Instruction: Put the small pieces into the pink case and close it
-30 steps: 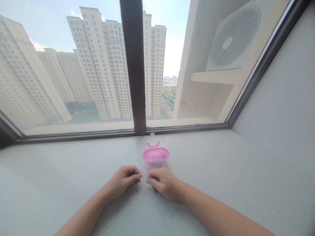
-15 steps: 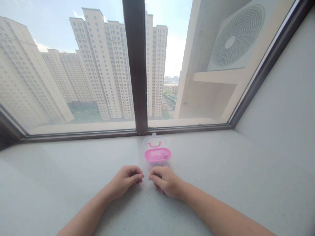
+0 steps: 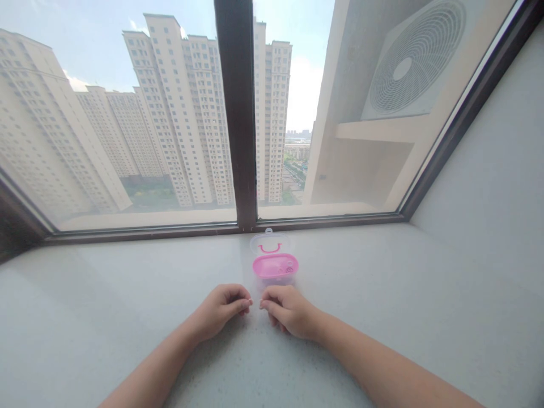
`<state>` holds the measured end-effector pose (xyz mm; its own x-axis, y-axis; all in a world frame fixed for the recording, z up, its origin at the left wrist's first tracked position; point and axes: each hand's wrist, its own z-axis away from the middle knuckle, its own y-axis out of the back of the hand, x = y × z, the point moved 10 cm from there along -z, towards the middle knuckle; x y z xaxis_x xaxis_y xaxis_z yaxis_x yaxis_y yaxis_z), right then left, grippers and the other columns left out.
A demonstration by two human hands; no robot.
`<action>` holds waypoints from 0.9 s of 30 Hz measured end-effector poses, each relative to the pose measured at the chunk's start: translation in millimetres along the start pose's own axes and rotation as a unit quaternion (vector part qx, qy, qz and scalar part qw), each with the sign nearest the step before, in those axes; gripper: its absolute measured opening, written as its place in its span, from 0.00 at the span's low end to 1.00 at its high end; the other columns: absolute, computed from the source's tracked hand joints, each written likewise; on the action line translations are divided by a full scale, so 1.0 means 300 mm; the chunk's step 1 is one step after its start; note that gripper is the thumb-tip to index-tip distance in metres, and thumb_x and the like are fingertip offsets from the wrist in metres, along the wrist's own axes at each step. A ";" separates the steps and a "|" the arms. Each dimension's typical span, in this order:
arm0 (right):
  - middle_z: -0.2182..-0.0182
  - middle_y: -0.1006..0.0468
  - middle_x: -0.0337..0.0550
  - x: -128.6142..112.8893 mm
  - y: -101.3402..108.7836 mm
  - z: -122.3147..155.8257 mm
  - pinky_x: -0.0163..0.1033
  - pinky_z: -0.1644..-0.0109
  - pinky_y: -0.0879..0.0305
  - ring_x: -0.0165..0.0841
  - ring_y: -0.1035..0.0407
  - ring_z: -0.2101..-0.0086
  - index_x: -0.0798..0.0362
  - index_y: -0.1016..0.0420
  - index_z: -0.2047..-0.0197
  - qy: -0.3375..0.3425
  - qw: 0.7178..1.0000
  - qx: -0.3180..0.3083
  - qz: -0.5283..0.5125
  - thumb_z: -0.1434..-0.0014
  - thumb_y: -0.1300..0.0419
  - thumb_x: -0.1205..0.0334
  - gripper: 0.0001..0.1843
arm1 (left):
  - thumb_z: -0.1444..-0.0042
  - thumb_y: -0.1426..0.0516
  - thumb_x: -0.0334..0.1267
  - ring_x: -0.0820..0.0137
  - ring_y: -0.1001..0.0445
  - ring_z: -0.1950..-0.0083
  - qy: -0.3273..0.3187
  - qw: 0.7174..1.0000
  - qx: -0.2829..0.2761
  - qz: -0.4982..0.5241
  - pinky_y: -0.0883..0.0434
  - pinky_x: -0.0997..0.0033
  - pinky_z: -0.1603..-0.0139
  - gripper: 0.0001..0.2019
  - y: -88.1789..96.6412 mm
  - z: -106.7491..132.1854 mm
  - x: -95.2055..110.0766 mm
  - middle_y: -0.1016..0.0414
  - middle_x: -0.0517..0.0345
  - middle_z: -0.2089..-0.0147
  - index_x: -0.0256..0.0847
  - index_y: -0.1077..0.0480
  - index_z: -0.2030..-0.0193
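Observation:
Both hands rest on a pale stone window sill point(image 3: 127, 306), fingertips almost meeting. My left hand point(image 3: 221, 309) is curled, thumb pinched against the fingers. My right hand point(image 3: 287, 310) is curled the same way, facing it. Whatever lies between the fingertips is too small to make out. Just beyond my right hand stands a small pink plastic box point(image 3: 275, 265), its clear lid point(image 3: 267, 243) with a pink handle tipped back toward the window.
A dark window frame post point(image 3: 238, 113) rises behind the box, with glass on both sides. A white wall point(image 3: 488, 187) closes the sill on the right. Tall buildings and an outdoor fan unit show outside.
Both hands stay pinched and close together; they and the box sit slightly higher and further right in view, as the camera shifted a little.

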<state>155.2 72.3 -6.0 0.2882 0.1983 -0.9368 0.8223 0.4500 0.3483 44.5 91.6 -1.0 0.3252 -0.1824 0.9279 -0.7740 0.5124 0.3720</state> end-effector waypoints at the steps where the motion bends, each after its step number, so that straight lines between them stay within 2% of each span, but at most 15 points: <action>1: 0.83 0.32 0.34 -0.001 0.000 0.000 0.27 0.84 0.46 0.23 0.41 0.86 0.55 0.32 0.68 -0.001 1.000 -0.001 0.002 0.40 0.48 0.66 0.06 | 0.44 0.44 0.42 0.72 0.33 0.69 -0.001 1.000 0.000 -0.003 0.37 0.73 0.65 0.11 -0.001 0.000 0.001 0.28 0.59 0.73 0.35 0.29 0.68; 27: 0.82 0.31 0.34 -0.012 0.000 0.003 0.27 0.83 0.46 0.22 0.40 0.86 0.55 0.31 0.69 -0.002 1.000 -0.012 0.028 0.40 0.47 0.65 0.07 | 0.44 0.45 0.41 0.71 0.33 0.68 0.000 1.000 -0.013 -0.019 0.36 0.73 0.64 0.10 -0.007 0.005 0.013 0.28 0.58 0.71 0.35 0.28 0.66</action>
<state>154.6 70.9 -2.7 0.3347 0.2199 -0.9163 0.7935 0.4586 0.3999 46.5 88.5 1.9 0.3537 -0.2027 0.9131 -0.7467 0.5268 0.4062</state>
